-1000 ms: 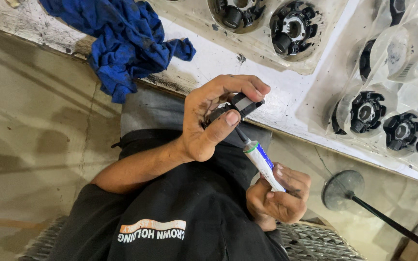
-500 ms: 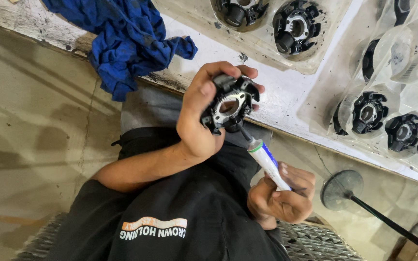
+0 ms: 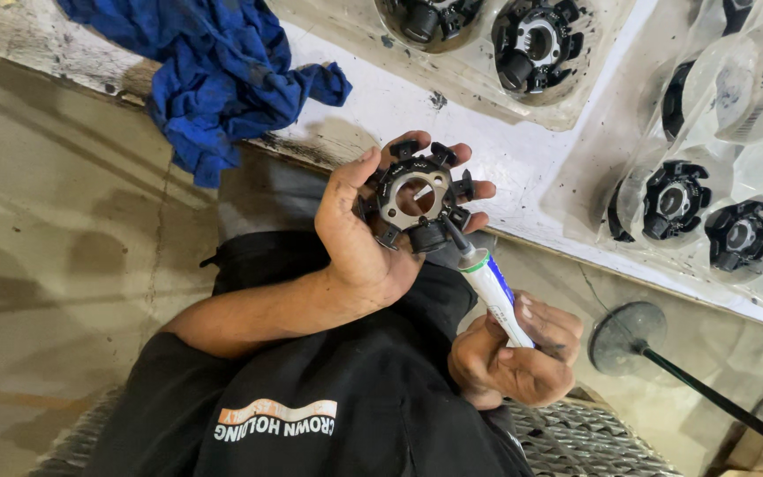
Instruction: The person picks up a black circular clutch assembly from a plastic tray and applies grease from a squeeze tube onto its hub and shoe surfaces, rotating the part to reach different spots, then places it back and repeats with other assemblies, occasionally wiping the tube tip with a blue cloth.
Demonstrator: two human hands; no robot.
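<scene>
Now, from the left: a blue rag [image 3: 222, 79] lies crumpled on the white bench [image 3: 373, 110]. The left hand [image 3: 359, 252] is clamped around a black stator core [image 3: 417, 194], held up over the lap, face towards us. The nozzle of a white adhesive tube [image 3: 498, 296] touches its lower edge, and the right hand [image 3: 514, 358] is closed around the tube. No bead of adhesive shows, so I'd judge application is only starting. On the right, more stators sit in clear plastic trays [image 3: 629, 132].
</scene>
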